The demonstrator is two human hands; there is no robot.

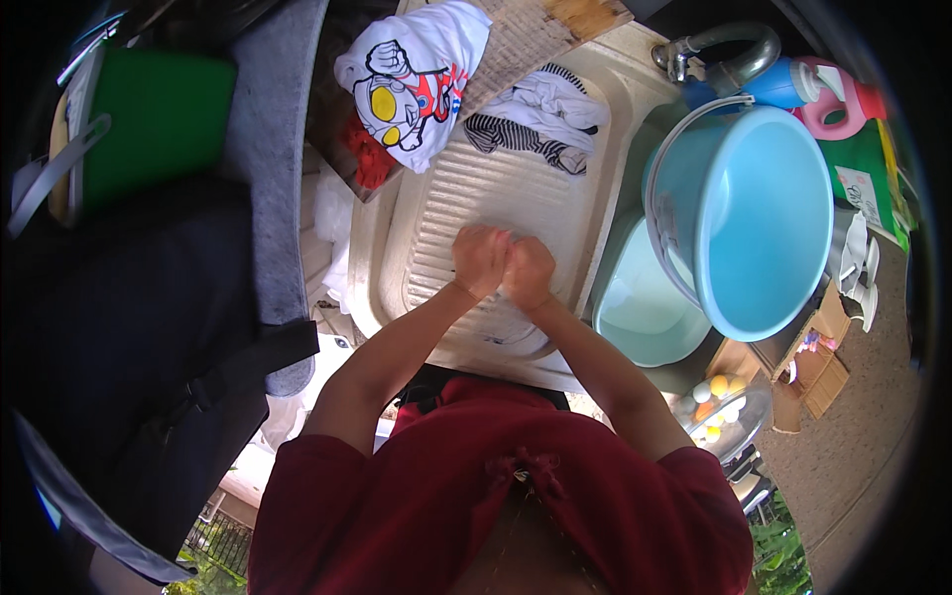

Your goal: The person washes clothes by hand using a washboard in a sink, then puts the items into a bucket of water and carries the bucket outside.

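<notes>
Over the ridged washboard floor of a cream laundry sink (476,186), my left hand (478,260) and my right hand (529,272) are pressed together as fists. Both are slightly blurred, and whether a small thing is squeezed between them is hidden. At the sink's far end lies a bundled white garment (554,104) with black-and-white striped parts (513,137). A white T-shirt (413,82) with a cartoon figure print hangs at the far left corner, partly on a wooden board (528,52) laid across the sink.
Right of the sink stand a light-blue bucket (770,223), a pale green basin (647,320) and detergent bottles (833,111). A metal faucet (718,52) curves above them. Red cloth (372,160) lies by the T-shirt. A green bin (156,126) and black bag (134,312) are left.
</notes>
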